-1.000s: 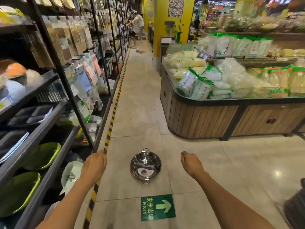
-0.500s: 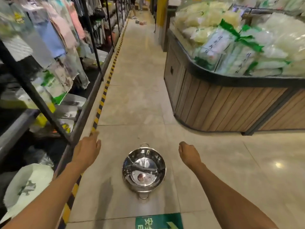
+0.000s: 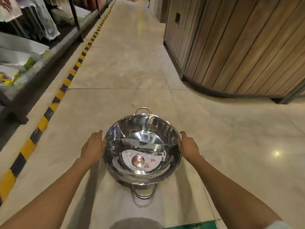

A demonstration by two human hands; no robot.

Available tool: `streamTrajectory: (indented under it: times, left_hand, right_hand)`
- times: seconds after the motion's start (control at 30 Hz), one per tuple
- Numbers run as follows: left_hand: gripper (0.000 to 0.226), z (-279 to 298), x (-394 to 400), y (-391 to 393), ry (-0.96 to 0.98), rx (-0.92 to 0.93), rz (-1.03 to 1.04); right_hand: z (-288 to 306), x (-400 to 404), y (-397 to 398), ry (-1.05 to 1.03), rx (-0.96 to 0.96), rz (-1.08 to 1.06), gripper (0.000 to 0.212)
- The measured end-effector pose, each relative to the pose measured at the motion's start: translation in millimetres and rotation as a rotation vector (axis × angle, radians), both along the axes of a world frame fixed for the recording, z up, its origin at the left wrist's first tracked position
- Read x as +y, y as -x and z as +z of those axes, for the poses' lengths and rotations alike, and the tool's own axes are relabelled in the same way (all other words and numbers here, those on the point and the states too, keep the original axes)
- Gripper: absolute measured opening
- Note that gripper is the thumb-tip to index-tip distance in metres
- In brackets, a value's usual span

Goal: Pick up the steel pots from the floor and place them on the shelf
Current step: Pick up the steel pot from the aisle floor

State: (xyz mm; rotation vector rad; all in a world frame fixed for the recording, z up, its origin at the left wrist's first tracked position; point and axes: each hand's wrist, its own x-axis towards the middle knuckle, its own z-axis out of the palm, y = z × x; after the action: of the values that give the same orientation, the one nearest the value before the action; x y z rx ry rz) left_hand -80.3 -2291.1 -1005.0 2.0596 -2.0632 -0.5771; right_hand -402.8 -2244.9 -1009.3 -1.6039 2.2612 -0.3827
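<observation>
A shiny steel pot (image 3: 142,129) with two loop handles and a divider across its middle sits on the floor tiles in the centre of the view. A paper label lies in its bottom. My left hand (image 3: 93,147) is against the pot's left rim, fingers curved along the wall. On the opposite side, my right hand (image 3: 189,146) touches the right rim. Both palms face the pot. The pot still rests on the floor. The shelf (image 3: 21,86) runs along the left.
A black and yellow striped line (image 3: 66,82) marks the floor beside the shelf base. A curved wooden display counter (image 3: 239,47) stands at the right. A green floor sign (image 3: 194,226) shows at the bottom edge. The aisle runs on ahead.
The view has dropped lower and closer to the pot. Both hands moved inward from open air to the pot's left and right rims.
</observation>
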Motion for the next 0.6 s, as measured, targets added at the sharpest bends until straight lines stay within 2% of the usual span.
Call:
streamTrajectory:
  times: [0.2, 0.37, 0.47, 0.6]
  left_hand:
    - [0.054, -46.1, 9.8, 6.9, -0.085, 0.064, 0.031]
    - [0.053, -51.2, -3.3, 8.6, -0.018, 0.127, 0.053]
    - [0.057, -50.9, -15.0, 8.7, 0.017, 0.11, 0.005]
    - [0.061, -48.7, -21.4, 2.1, -0.032, 0.136, -0.058]
  right_hand:
    - [-40.1, 2.4, 1.5, -0.048, -0.039, -0.041, 0.033]
    - [-48.6, -10.9, 7.4, -0.032, 0.024, -0.109, 0.039]
    - [-52.1, -13.2, 8.2, 0.018, -0.039, -0.06, 0.044]
    - [-52.9, -3.3, 11.8, 0.047, -0.162, 0.082, 0.055]
